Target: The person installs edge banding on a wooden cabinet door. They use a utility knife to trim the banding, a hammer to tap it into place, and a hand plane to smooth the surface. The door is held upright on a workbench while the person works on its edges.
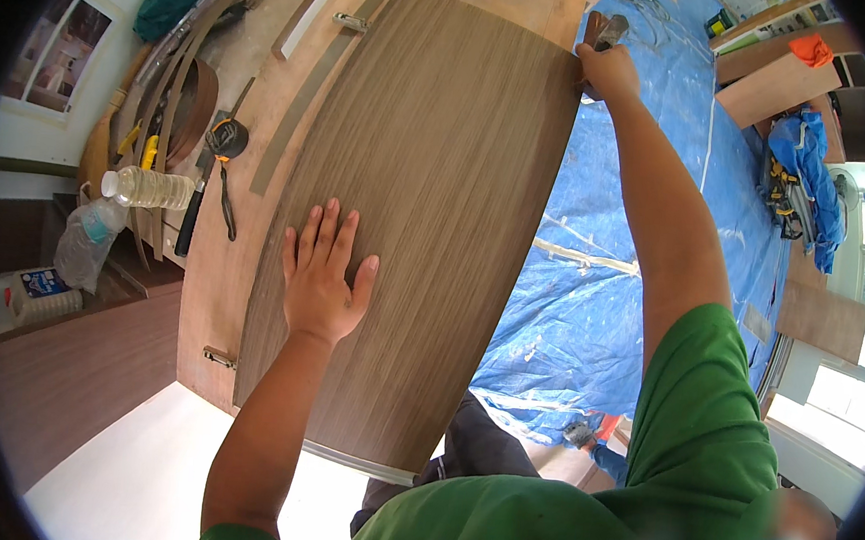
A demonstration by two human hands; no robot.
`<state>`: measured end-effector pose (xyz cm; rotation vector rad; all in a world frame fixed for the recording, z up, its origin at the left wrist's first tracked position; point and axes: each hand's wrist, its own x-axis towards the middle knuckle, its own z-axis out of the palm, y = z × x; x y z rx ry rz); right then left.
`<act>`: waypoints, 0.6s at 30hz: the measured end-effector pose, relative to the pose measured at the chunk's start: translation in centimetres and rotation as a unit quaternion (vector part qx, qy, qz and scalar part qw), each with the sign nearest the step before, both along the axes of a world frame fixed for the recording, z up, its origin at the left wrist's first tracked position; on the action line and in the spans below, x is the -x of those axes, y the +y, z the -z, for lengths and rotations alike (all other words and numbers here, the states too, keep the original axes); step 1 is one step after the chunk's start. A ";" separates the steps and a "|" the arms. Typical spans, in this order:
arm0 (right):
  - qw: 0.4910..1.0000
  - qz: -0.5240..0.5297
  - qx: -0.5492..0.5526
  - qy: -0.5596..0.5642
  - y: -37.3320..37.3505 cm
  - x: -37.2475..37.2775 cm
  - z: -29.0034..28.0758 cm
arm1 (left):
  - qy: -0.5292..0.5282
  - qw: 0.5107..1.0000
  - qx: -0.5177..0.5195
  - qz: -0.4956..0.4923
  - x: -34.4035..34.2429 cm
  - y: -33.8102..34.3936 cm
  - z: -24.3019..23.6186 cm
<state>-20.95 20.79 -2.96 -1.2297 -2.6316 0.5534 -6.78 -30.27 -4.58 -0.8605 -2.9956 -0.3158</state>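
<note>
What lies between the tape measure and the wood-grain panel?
In the head view, a narrow greyish strip lies between the tape measure and the wood-grain panel.

Brown streaked panel [432, 210], blue tarp [579, 330]

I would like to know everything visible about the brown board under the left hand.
The brown board is long, flat and rectangular, with streaky wood-like grain running lengthwise and a pale strip along its near end. It lies on a wooden table, two metal hinges at its left edge. The left hand rests flat on it; the right hand holds a tool at its far right corner.
</note>
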 end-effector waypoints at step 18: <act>0.999 -0.007 -0.004 -0.037 -5.6 -3.2 -0.7 | 0.011 1.000 0.003 -0.006 -0.2 -0.4 0.4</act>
